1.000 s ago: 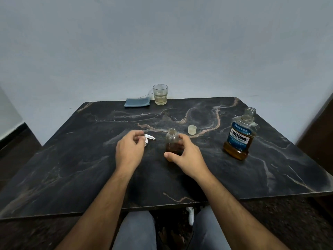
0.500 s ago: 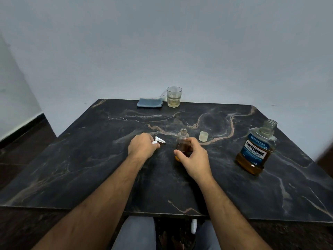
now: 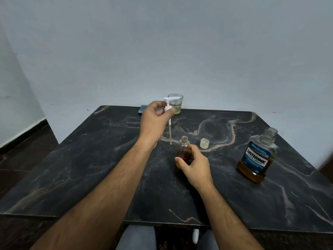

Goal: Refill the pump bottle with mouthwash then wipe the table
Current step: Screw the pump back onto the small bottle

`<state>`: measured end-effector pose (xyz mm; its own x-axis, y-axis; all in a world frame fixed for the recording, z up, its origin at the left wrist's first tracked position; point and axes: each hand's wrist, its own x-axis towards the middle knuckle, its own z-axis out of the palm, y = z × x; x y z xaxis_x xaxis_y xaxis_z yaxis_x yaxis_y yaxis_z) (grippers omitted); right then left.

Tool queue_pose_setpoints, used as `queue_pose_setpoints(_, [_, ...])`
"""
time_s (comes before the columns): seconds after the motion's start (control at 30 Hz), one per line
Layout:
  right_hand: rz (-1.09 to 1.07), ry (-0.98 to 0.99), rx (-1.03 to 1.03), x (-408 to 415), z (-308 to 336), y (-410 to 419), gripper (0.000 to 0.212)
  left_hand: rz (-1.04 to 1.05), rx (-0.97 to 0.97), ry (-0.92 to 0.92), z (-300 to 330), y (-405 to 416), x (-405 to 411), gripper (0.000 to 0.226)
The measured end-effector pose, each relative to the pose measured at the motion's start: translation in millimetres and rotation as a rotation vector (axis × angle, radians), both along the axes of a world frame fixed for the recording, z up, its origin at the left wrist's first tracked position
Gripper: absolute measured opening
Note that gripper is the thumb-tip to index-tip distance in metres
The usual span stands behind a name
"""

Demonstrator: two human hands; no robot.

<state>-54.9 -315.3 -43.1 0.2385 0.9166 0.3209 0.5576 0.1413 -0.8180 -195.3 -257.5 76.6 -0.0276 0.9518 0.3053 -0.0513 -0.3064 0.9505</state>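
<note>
Left hand [image 3: 155, 117] raised above tabletop [image 3: 90, 168], fingers pinched on white pump head [image 3: 168, 105]; dip tube hanging down, tip just left of bottle neck. Right hand [image 3: 195, 164] wrapped around small pump bottle [image 3: 183, 147], upright on tabletop, uncapped, part-filled with amber liquid. Mouthwash bottle [image 3: 257, 157] uncapped, well right. Small cap [image 3: 204, 143] between. Glass [image 3: 177, 106] at far edge.

Single head view: looks forward and down from seated height, close over table [image 3: 234, 204], wall beyond.
</note>
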Motion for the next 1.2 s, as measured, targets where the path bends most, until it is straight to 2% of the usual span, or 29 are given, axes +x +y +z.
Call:
queue_pose_setpoints(0.33, [0.005, -0.012, 0.006, -1, 4, -3, 0.036, -0.008, 0.089, -0.118, 24, -10, 18, 0.017])
queue_pose_setpoints(0.73, [0.012, -0.029, 0.02, 0, 4, -2, 0.04, -0.155, 0.018, 0.123, -27, -16, 28, 0.022])
queue_pose_setpoints(1.2, [0.018, -0.031, 0.051, 1, -2, 1, 0.045, -0.184, -0.056, 0.118, -64, -19, 22, 0.024])
